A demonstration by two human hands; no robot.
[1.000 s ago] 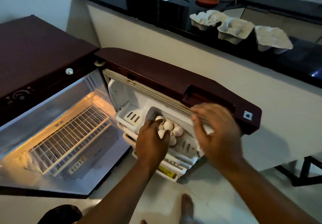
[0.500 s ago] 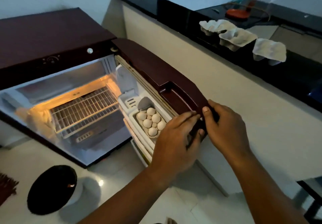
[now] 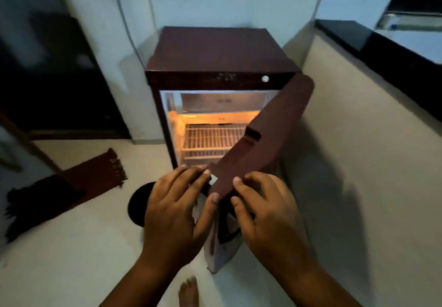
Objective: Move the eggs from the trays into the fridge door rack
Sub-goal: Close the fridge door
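Note:
A small maroon fridge [image 3: 215,53] stands against the wall with its door [image 3: 267,137] swung partway open towards me. Both hands hold the door's near top corner: my left hand [image 3: 177,211] grips it from the left, my right hand [image 3: 265,213] from the right. The lit inside shows a bare wire shelf [image 3: 212,139]. The door rack and the eggs are hidden behind the door and my hands. No egg trays are in view.
A dark counter [image 3: 373,41] runs along the right above a pale wall. A brown fringed mat [image 3: 64,187] lies on the floor at left. A round black object [image 3: 138,204] sits by the fridge's foot. My bare foot [image 3: 189,292] shows below.
The view has swung left to face the fridge front. The door has moved towards closing, hiding the egg rack. Both hands stay on the door's corner. The egg trays have left the view.

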